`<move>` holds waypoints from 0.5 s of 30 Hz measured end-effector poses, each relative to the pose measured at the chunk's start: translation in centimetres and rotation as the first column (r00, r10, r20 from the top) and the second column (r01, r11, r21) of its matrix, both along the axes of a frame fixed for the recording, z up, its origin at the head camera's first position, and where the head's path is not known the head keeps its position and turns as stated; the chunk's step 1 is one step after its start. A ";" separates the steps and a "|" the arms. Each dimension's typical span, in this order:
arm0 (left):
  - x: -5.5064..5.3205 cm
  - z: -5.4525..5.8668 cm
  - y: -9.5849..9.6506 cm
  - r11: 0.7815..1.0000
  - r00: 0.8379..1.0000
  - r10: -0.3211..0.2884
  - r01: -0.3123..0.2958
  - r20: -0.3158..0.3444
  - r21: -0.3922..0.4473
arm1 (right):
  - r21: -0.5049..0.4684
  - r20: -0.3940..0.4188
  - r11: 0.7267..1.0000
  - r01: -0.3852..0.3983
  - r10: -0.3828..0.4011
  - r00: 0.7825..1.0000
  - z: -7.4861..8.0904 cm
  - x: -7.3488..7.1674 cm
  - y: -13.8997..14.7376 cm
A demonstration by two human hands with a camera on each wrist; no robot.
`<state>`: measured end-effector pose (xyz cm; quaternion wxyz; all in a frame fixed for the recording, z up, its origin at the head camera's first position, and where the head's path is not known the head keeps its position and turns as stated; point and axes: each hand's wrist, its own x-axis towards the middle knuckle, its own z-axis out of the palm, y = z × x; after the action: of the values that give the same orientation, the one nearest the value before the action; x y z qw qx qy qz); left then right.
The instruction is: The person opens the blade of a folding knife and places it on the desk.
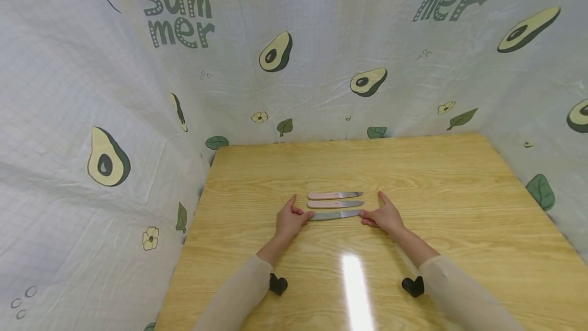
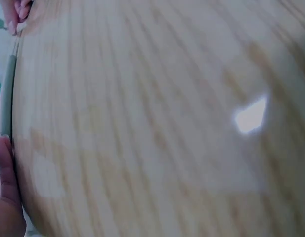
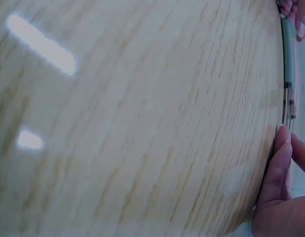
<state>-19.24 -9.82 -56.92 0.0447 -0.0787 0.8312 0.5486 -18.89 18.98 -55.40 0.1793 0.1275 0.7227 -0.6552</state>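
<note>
Three small knives lie side by side, their blades toward the right. The nearest knife, with a grey-green handle, is held at both ends. My left hand pinches its handle end, thumb at the butt and index finger stretched forward. At the blade tip, my right hand pinches with thumb and fingers, its index finger also pointing away. Just beyond lie a middle knife with a pink handle and a far knife with a pink handle. The left wrist view shows the green handle with the left thumb against its end.
The knives are on a wood-grain table with a bright light reflection near its front. A white cloth printed with avocados and leaves hangs around the back and sides. Black devices sit at both sleeve cuffs.
</note>
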 end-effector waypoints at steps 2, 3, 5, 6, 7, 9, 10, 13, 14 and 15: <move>-0.1 0.1 -0.3 1.000 1.000 0.002 -0.002 -0.006 -0.014 | -0.003 -0.009 1.000 -0.002 0.002 1.000 -0.1 0.0 0.0; -0.2 0.1 -0.5 1.000 1.000 0.004 -0.005 -0.009 -0.026 | -0.004 -0.015 1.000 -0.002 0.002 1.000 -0.2 0.0 0.0; -0.3 0.2 -0.8 0.999 1.000 0.014 -0.015 -0.019 -0.049 | -0.003 -0.019 1.000 -0.001 0.001 1.000 -0.2 0.0 0.0; -0.4 0.3 -1.0 0.998 1.000 0.018 -0.020 -0.024 -0.061 | -0.004 -0.020 1.000 0.000 0.000 1.000 -0.2 0.0 -0.1; -0.5 0.3 -1.1 0.998 0.999 0.021 -0.023 -0.026 -0.064 | -0.006 -0.020 1.000 0.002 -0.002 1.000 -0.2 0.0 -0.1; -0.6 0.4 -1.4 0.998 0.999 0.020 -0.021 -0.032 -0.059 | -0.010 -0.025 1.000 -0.004 0.004 1.000 -0.2 0.1 -0.1; -0.6 0.4 -1.5 0.999 0.999 0.016 -0.018 -0.036 -0.051 | -0.013 -0.024 1.000 -0.006 0.005 1.000 -0.1 0.1 -0.1; -0.8 0.5 -1.7 0.999 0.999 0.004 -0.005 -0.042 -0.032 | -0.020 -0.028 1.000 -0.020 0.019 0.999 0.2 0.2 0.1; -0.8 0.5 -1.8 1.000 0.999 0.002 -0.003 -0.046 -0.027 | -0.023 -0.031 0.999 -0.028 0.027 0.999 0.3 0.1 0.2; -0.9 0.6 -1.8 1.000 0.999 0.001 -0.002 -0.051 -0.025 | -0.021 -0.030 0.999 -0.027 0.026 0.999 0.4 0.1 0.3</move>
<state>-20.11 -11.65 -56.33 0.0221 -0.0660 0.8387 0.5401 -18.78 19.31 -54.97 0.1784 0.1064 0.7200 -0.6622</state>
